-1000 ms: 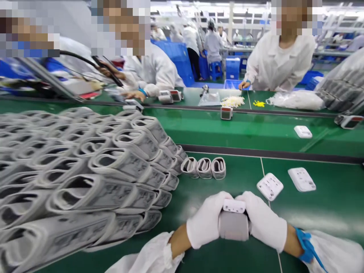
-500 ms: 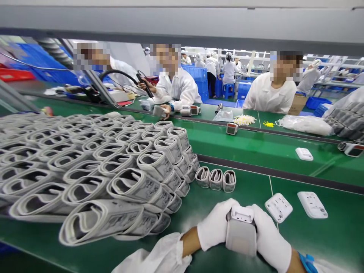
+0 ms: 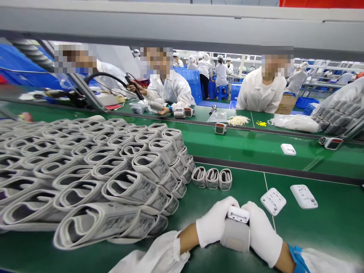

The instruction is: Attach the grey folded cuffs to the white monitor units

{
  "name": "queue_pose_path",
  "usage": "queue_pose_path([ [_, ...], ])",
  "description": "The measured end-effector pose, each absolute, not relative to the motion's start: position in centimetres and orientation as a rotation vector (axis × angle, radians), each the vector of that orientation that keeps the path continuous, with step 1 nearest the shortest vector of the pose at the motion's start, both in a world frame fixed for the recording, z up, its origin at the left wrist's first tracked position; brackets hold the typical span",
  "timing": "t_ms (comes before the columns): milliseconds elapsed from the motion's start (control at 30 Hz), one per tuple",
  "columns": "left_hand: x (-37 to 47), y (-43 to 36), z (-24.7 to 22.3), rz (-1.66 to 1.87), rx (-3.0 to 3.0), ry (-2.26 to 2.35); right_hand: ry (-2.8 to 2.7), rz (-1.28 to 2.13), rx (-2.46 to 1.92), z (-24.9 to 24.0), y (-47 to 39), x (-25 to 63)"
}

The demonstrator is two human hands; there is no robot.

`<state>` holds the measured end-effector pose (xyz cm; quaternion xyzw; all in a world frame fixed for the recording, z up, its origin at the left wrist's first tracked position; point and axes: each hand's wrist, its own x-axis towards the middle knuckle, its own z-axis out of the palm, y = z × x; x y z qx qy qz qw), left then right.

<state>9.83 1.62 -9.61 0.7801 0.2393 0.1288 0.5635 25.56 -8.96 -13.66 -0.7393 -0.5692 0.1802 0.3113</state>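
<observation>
A wrist blood pressure monitor [image 3: 235, 236] sits between my two white-gloved hands, its grey cuff hanging below the white housing. My left hand [image 3: 214, 222] is closed on its left side, and my right hand [image 3: 261, 233] grips the right side. The fingertips are partly hidden behind the housing. Just beyond my hands stand three small rolled grey cuffs [image 3: 212, 179] in a row. To the right of my right hand, two white monitor housings [image 3: 273, 201] lie on the green bench. A large stack of rolled grey cuffs [image 3: 127, 189] rises to my left.
Past a dark rail [image 3: 256, 172] runs a green belt [image 3: 196, 138] carrying a finished monitor [image 3: 220, 128] and a white housing [image 3: 288, 149]. Co-workers in white coats sit across it. White pieces [image 3: 239, 120] and yellow pieces [image 3: 261, 123] lie there in piles. A grey beam [image 3: 182, 28] crosses overhead.
The view has shifted slightly, so most things sit a little further left. Both hands keep hold of the monitor. Across the belt, a co-worker's hand with a grey cuff has moved a little.
</observation>
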Motion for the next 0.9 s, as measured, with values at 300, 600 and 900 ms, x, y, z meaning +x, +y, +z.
queue_pose_path([
  [300, 10.9, 2.4, -9.9, 0.448, 1.5, 0.582, -1.418, 0.765, -1.769, -11.9, -7.0, 26.9],
  [600, 10.0, 2.6, -10.8, 0.454, 1.58, 0.524, -1.82, 0.94, -1.817, -6.0, -7.8, 29.2],
  [900, 9.1, 4.0, -11.9, 0.387, 1.778, 0.735, -1.892, 0.944, -1.812, -4.7, -8.5, 28.3],
])
